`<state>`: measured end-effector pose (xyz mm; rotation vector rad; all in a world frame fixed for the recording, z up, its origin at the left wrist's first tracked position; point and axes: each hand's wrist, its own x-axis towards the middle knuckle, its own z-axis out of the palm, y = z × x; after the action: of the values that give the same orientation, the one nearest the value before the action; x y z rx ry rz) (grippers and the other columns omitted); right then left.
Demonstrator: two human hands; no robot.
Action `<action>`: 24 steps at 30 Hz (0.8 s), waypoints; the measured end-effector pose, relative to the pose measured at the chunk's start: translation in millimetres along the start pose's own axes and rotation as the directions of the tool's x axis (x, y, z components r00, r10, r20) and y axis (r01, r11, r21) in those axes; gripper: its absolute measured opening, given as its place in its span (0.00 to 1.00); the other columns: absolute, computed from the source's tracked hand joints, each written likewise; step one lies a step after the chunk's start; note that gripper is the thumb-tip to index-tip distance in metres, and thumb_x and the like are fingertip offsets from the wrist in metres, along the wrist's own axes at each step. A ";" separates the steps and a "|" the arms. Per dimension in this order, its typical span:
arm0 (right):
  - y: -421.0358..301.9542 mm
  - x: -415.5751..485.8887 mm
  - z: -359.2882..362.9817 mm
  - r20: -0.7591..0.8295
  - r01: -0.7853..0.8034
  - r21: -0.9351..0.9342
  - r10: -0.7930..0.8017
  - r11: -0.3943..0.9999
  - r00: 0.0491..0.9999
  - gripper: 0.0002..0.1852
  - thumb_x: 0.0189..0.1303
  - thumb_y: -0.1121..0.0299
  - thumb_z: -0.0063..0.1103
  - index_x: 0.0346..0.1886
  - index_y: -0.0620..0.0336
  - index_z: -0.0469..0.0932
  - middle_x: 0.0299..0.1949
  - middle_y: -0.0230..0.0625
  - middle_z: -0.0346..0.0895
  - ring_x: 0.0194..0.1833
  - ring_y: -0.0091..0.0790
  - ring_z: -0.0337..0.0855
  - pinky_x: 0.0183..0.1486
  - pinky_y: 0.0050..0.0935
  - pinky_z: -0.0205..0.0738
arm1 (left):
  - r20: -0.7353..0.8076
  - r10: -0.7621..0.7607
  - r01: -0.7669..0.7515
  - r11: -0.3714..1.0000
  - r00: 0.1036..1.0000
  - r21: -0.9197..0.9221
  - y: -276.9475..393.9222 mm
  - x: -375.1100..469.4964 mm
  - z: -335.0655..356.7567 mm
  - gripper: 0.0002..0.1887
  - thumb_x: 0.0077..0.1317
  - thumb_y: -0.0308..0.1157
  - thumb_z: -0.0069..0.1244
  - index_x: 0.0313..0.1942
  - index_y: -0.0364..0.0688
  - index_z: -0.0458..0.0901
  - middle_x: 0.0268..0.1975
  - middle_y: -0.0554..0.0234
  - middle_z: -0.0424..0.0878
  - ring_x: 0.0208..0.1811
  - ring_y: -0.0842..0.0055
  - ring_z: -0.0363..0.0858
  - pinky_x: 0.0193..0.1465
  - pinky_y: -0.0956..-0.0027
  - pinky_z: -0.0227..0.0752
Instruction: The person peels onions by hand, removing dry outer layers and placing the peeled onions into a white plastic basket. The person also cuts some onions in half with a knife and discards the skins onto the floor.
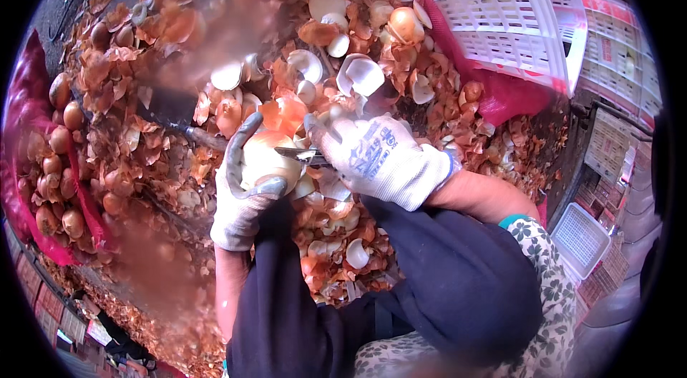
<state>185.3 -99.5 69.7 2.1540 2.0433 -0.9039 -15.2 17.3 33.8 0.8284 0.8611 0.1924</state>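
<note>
My left hand (pixel 240 201), in a white work glove with grey-coated fingertips, is wrapped around a partly peeled onion (pixel 268 163). Pale flesh shows over most of the onion, and orange skin stays on its top. In my gloved right hand (pixel 370 150) is a small knife (pixel 300 155), its blade against the onion's right side. The knife's handle is hidden by the fingers. Just above both hands hangs or lies a piece of orange onion skin (pixel 284 114); which of the two, I cannot tell. White onion layers (pixel 360 76) lie on the heap beyond.
Onion skins (pixel 161 163) cover the ground around my knees. To the left, a pink mesh sack (pixel 80 174) holds several small onions (pixel 52 165). White perforated crates (pixel 483 8) stand at upper right by pink netting (pixel 518 96). Another crate (pixel 579 241) sits at right. A person (pixel 126 348) shows at lower left.
</note>
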 end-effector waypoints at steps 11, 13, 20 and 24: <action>20.4 13.6 -4.9 0.053 -0.166 0.364 0.157 0.916 0.986 0.15 0.66 0.61 0.57 0.49 0.60 0.75 0.40 0.46 0.84 0.39 0.51 0.87 0.40 0.46 0.81 | 0.127 -0.012 0.011 1.000 0.992 0.005 -9.5 0.0 0.0 0.54 0.48 0.45 0.74 0.70 0.29 0.63 0.55 0.53 0.81 0.54 0.65 0.83 0.60 0.59 0.78; 16.8 7.6 -14.7 0.045 -0.003 0.333 -0.013 0.943 0.999 0.15 0.64 0.61 0.59 0.47 0.61 0.75 0.39 0.45 0.84 0.38 0.50 0.87 0.39 0.46 0.81 | 0.107 -0.022 0.027 0.999 0.994 -0.046 -7.5 0.9 -1.8 0.54 0.48 0.45 0.74 0.70 0.29 0.63 0.55 0.53 0.81 0.55 0.64 0.83 0.60 0.59 0.77; 25.0 14.1 4.1 0.010 -0.176 0.355 0.184 0.918 0.983 0.24 0.66 0.61 0.57 0.64 0.59 0.71 0.41 0.49 0.83 0.39 0.50 0.88 0.38 0.45 0.81 | 0.033 0.001 -0.001 1.000 0.999 0.010 -5.9 -1.3 4.0 0.56 0.47 0.48 0.73 0.71 0.31 0.63 0.58 0.52 0.79 0.57 0.64 0.81 0.62 0.59 0.76; 20.8 15.9 1.1 -0.111 0.011 0.630 0.076 0.777 0.991 0.20 0.63 0.61 0.62 0.56 0.60 0.78 0.43 0.48 0.82 0.45 0.52 0.84 0.49 0.46 0.78 | 0.035 0.012 -0.014 0.999 0.999 0.039 -10.3 -1.0 8.3 0.57 0.46 0.50 0.73 0.71 0.32 0.62 0.59 0.52 0.78 0.59 0.64 0.80 0.63 0.59 0.75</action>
<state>203.5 -88.3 54.5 2.5995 1.9266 -1.6886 -11.5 5.1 30.1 0.8719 0.8289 0.1723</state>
